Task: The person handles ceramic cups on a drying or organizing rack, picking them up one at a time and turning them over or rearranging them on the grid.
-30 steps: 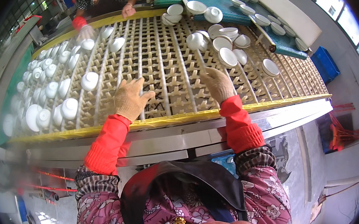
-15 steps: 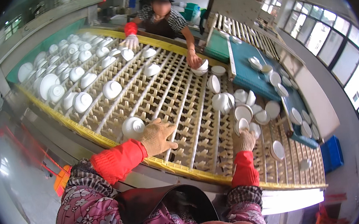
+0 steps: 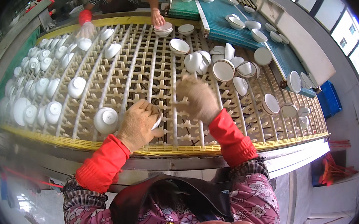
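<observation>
White bowl (image 3: pixel 159 119) just inside worker-side yellow rail (image 3: pixel 172 150); left hand (image 3: pixel 137 124) grasping it, fingers curled round. Right hand (image 3: pixel 199 97) farther inside rail, blurred; I cannot tell its fingers' state. Beyond: loose bowls (image 3: pixel 224 71), farther from rail.

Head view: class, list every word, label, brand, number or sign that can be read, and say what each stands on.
There are none that can be read.
What looks like a small mark on the base of the white bowl just beside the left hand is too small to read.
</observation>
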Tool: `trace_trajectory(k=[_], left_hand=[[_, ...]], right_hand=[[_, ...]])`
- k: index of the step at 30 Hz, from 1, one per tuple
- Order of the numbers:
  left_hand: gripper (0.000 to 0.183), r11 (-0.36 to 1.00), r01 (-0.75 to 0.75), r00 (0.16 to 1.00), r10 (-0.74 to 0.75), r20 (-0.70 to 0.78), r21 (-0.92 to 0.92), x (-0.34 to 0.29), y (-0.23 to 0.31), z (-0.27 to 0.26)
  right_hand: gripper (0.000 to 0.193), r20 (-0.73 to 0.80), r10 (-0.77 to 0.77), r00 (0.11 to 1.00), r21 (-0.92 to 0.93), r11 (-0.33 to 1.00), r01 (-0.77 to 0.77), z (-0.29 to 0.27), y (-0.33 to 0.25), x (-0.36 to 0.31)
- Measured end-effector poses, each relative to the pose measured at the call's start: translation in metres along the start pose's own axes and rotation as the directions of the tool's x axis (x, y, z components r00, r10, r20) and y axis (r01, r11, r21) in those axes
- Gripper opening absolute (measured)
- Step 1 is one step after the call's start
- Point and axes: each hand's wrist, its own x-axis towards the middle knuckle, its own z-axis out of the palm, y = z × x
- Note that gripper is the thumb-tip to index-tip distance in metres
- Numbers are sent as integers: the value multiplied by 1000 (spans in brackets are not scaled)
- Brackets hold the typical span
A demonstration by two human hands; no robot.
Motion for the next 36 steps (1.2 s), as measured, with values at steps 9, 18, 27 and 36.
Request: trace_trajectory(k=[9, 18, 27, 36], left_hand=[[52, 838, 530, 847, -530, 37, -128, -13, 10, 24], [64, 770, 632, 774, -623, -114, 88, -48, -65, -81], [58, 136, 917, 203, -968, -146, 374, -120, -99, -90], [60, 376, 823, 497, -839, -220, 426, -123, -96, -73]], right_hand=[[41, -100, 572, 814, -219, 785, -579, 46, 147, -48], [38, -111, 414, 903, -194, 882, -429, 48, 159, -68], [25, -98, 204, 974, 467, 874, -136, 13, 84, -34], [58, 481, 39, 876, 685, -640, -348, 10, -63, 133]])
